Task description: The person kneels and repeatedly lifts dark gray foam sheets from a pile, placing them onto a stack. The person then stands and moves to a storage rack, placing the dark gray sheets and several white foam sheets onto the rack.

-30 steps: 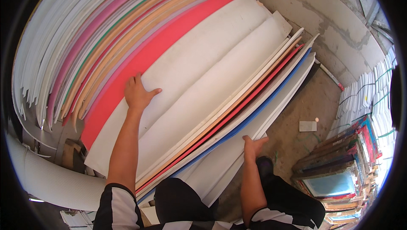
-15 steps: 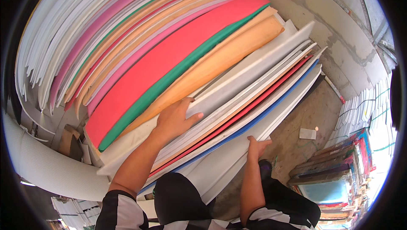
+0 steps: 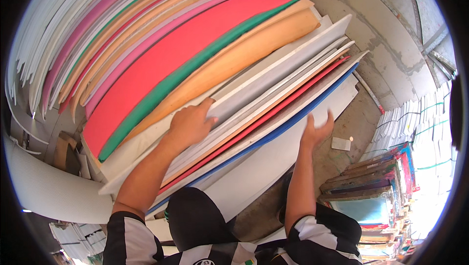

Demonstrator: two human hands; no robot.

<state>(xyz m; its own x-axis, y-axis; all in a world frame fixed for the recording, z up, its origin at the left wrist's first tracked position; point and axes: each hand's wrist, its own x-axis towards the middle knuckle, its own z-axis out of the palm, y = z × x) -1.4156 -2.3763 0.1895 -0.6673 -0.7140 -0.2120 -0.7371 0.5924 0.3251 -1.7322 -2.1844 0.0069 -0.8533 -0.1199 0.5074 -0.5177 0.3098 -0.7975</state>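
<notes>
Thick foam-like sheets of several colours stand on edge in a leaning row. My left hand (image 3: 191,126) is hooked over the top edge of a thick white sheet (image 3: 293,60), its thumb on the near side. In front of that sheet lean thinner white ones, a red sheet (image 3: 278,126) and a blue sheet (image 3: 288,130). My right hand (image 3: 316,130) is open, thumb and fingers apart, with nothing in it. It is held before the blue sheet and a broad white sheet (image 3: 259,167), near their right part; whether it touches either I cannot tell.
Behind stand a large red sheet (image 3: 195,55), a green one (image 3: 146,111) and an orange one (image 3: 234,69). A block wall (image 3: 361,35) bounds the right. Stacked framed panels (image 3: 361,206) and strapped white bundles (image 3: 395,123) stand at right, a white roll (image 3: 49,187) at left.
My right hand has let go of the front white sheets and moved up and to the right, opening. These front sheets have shifted. My left hand keeps its place on the thick white sheet.
</notes>
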